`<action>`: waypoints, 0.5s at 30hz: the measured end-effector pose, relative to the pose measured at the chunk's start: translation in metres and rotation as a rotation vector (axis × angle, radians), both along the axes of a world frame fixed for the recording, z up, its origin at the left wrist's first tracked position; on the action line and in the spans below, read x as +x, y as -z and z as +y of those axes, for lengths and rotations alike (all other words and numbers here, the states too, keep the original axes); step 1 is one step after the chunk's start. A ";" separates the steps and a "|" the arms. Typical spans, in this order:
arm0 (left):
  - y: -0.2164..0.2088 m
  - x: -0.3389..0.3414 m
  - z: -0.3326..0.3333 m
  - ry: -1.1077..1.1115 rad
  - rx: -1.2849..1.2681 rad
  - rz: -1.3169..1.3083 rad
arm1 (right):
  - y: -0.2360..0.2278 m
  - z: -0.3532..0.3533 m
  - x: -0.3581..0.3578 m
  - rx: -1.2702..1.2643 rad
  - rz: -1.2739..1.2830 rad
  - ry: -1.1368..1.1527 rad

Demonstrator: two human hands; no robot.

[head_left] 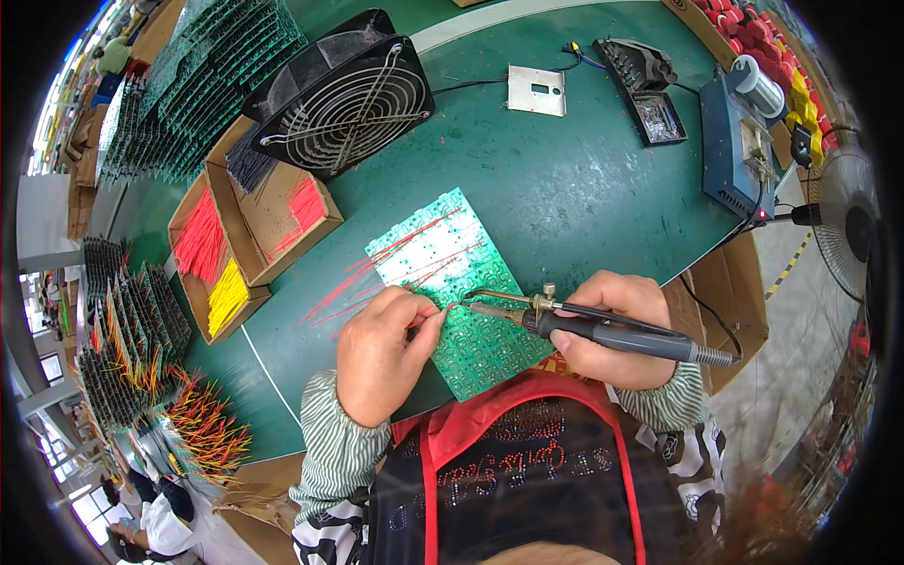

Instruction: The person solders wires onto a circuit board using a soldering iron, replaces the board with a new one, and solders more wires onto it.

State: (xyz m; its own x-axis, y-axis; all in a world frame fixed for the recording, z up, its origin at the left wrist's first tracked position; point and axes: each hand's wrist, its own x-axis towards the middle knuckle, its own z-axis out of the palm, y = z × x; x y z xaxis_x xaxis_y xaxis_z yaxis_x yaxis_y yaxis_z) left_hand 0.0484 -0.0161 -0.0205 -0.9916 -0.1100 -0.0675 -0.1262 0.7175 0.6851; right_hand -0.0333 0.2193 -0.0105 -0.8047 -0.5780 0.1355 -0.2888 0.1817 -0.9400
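A green circuit board panel [490, 358] lies at an angle on the green table in front of me. Several thin red wires [377, 259] stretch across its upper part and past its left edge. My left hand [384, 348] is closed in a pinch over the board's left side, with a red wire between thumb and forefinger. My right hand [617, 325] grips a grey soldering iron [603, 334] with a thin curved tube and brass fitting fixed along it. The iron's tip points left, close to my left fingertips over the board.
A cardboard box [259, 273] with red, yellow and black wires stands at the left. Behind it are a black metal fan [348, 104] and stacked boards [226, 56]. At the right stand a blue soldering station [730, 151], a solder spool [758, 85] and a black tray [654, 118].
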 end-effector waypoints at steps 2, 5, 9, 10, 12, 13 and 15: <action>0.003 -0.001 -0.001 0.013 0.004 0.021 | 0.000 -0.001 0.000 -0.009 0.000 0.002; 0.002 -0.002 -0.002 0.023 -0.017 0.020 | 0.003 -0.003 -0.003 -0.016 -0.015 -0.015; 0.000 -0.004 -0.002 0.030 -0.009 -0.013 | 0.004 -0.002 -0.005 -0.008 0.041 -0.013; 0.001 -0.004 -0.002 0.031 -0.008 -0.013 | 0.003 -0.002 -0.006 -0.007 0.041 -0.013; 0.001 -0.003 -0.002 0.029 -0.018 0.006 | -0.002 0.000 -0.006 -0.019 0.004 0.000; 0.000 -0.002 -0.002 0.027 -0.019 0.006 | -0.003 0.000 -0.006 -0.020 0.004 -0.002; -0.003 -0.002 -0.001 0.022 -0.022 -0.021 | -0.004 0.002 -0.006 -0.015 0.013 0.003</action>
State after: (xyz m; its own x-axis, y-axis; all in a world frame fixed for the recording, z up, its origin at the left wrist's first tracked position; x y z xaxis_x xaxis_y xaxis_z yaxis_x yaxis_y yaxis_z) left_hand 0.0468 -0.0175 -0.0178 -0.9922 -0.0901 -0.0865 -0.1248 0.7349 0.6666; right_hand -0.0392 0.2213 -0.0064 -0.8047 -0.5730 0.1552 -0.3009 0.1683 -0.9387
